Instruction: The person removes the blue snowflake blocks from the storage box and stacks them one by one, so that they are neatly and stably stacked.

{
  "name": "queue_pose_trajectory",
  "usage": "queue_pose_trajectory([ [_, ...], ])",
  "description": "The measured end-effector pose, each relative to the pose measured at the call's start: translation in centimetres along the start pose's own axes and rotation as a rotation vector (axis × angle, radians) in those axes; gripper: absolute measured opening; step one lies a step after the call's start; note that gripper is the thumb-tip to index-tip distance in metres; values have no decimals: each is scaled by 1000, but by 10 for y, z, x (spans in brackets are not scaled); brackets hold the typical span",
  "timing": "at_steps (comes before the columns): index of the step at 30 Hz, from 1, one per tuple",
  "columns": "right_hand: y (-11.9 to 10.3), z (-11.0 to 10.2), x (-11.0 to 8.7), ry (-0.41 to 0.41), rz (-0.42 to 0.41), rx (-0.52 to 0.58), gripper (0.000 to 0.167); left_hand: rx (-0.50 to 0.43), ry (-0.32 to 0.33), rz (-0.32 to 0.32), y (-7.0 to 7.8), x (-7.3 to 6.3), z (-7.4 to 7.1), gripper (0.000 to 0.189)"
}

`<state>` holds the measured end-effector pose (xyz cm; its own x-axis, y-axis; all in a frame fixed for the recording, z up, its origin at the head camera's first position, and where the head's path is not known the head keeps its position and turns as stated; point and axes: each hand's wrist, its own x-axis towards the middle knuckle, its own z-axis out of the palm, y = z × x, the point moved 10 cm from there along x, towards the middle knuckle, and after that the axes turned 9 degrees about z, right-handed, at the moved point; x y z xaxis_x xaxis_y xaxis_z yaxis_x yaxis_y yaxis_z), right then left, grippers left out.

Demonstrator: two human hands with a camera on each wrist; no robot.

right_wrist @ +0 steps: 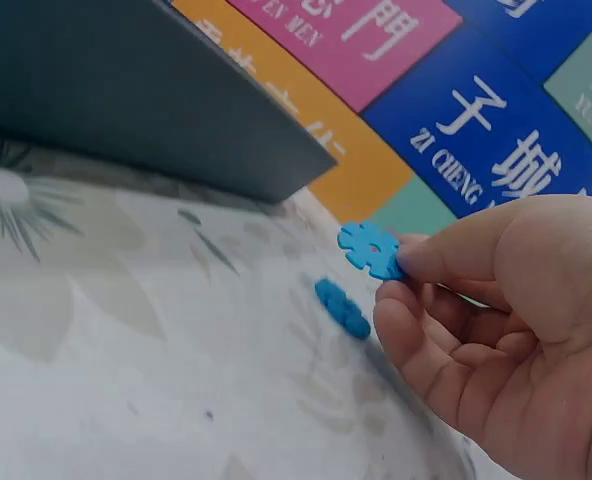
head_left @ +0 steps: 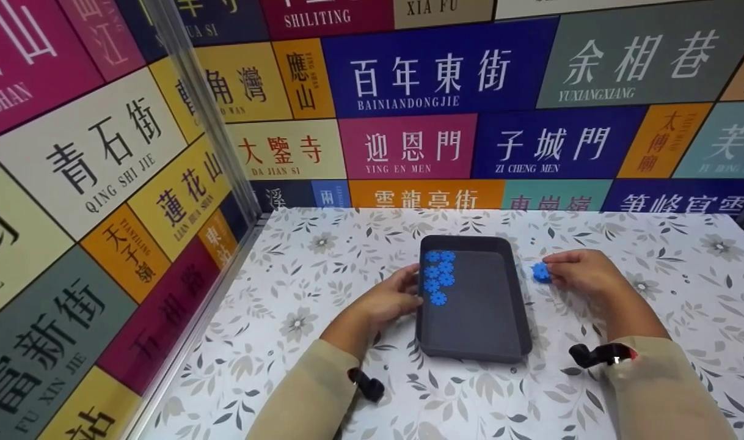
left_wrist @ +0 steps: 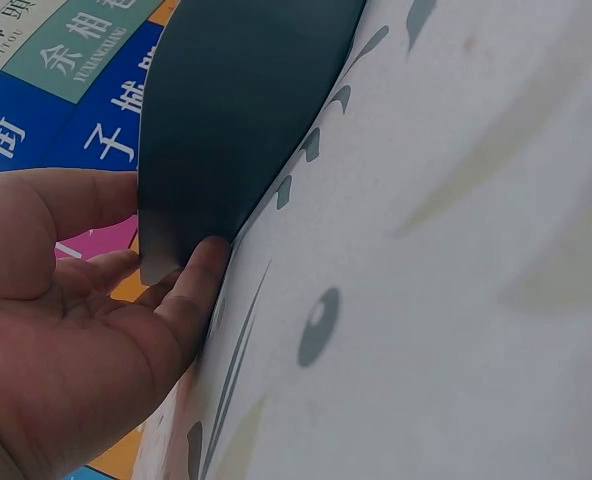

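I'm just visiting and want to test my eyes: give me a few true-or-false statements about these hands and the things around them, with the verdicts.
1. The right hand pinches a blue flower-shaped piece. True.
2. The left hand touches the tray, in which several blue pieces lie. True.
3. In the head view, the blue pieces line the tray's right side. False: they lie along its left side.
4. Something else blue rests on the table cover near the right hand. True.
5. The table cover is printed with red stripes. False: it shows greyish flowers and leaves on white.
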<state>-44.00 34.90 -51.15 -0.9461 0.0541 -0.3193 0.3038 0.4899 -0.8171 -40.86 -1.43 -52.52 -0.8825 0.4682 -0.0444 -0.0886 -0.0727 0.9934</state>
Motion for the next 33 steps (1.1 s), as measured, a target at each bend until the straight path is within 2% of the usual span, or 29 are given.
queue_pose_trajectory([
  [7,18,1,1,1,97,128,43,0,22,2,0,0,0,83],
  [12,20,1,2,15,106,120,45,16,22,-6,1,-1,-1,84],
  [22,21,-3,4,72,94,29,45,41,15,-11,2,-2,0,86],
  [28,23,-4,5,79,108,64,46,36,16,-8,2,-1,0,85],
  [33,24,-3,5,68,102,153,45,16,12,-9,-1,0,0,85],
])
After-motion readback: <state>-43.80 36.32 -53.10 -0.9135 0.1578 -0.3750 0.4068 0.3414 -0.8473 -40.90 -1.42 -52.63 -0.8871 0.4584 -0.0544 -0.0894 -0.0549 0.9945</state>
